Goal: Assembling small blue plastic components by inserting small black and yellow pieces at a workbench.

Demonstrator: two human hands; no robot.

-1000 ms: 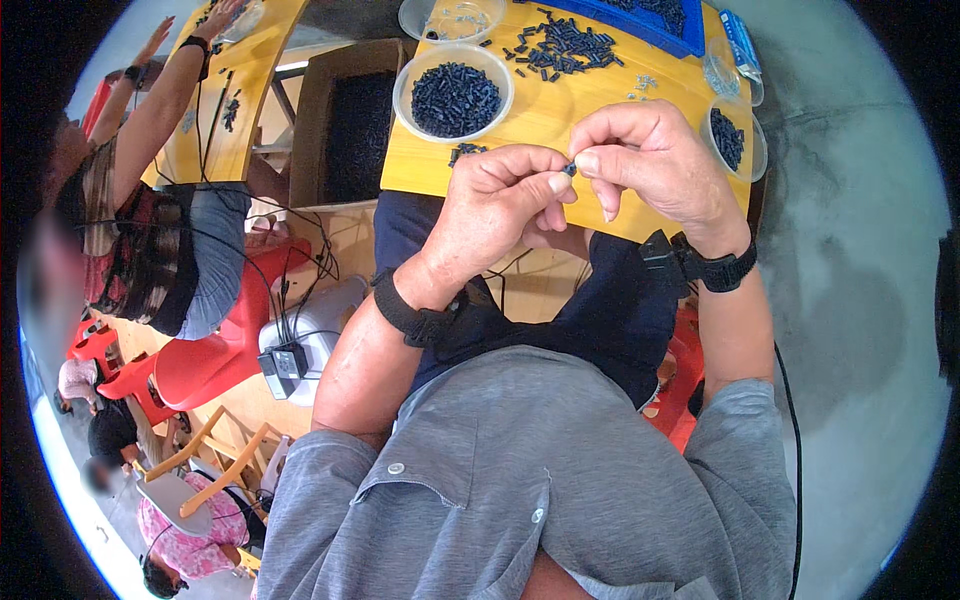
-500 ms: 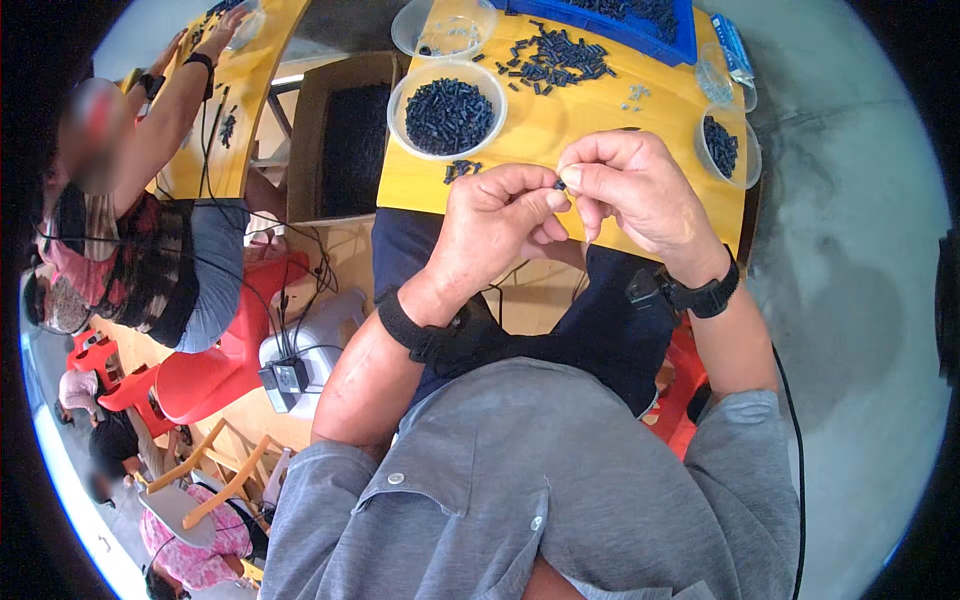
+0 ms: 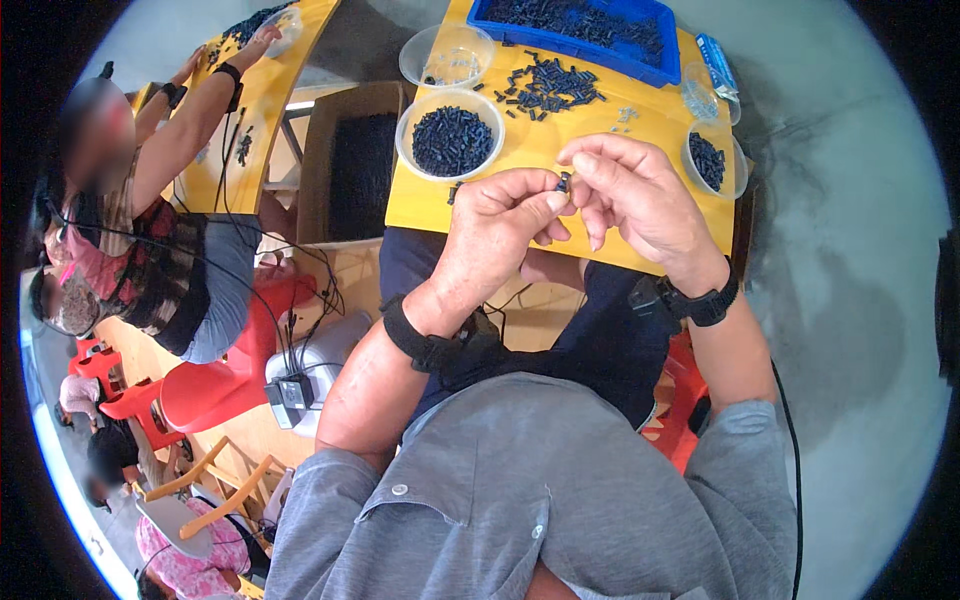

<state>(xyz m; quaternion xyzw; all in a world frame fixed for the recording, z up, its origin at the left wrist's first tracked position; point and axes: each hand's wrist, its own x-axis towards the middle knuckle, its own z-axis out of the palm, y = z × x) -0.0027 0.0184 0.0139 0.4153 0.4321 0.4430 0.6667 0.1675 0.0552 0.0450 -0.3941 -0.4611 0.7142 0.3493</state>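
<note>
My left hand and my right hand meet over the near edge of a yellow table. Between the fingertips of both sits a small dark cylindrical part. Both thumbs and forefingers pinch it. Just beyond my left hand stands a clear round bowl full of the same dark parts. A loose pile of parts lies on the table further out.
A blue tray of dark parts sits at the table's far edge, an empty clear bowl beside it and a small bowl of parts at right. Another person works at a second yellow table at left. Red chairs stand below.
The view has shifted so the table and bowls sit lower in frame. My hands stay pinched together on the small part, fingers slightly rearranged.
</note>
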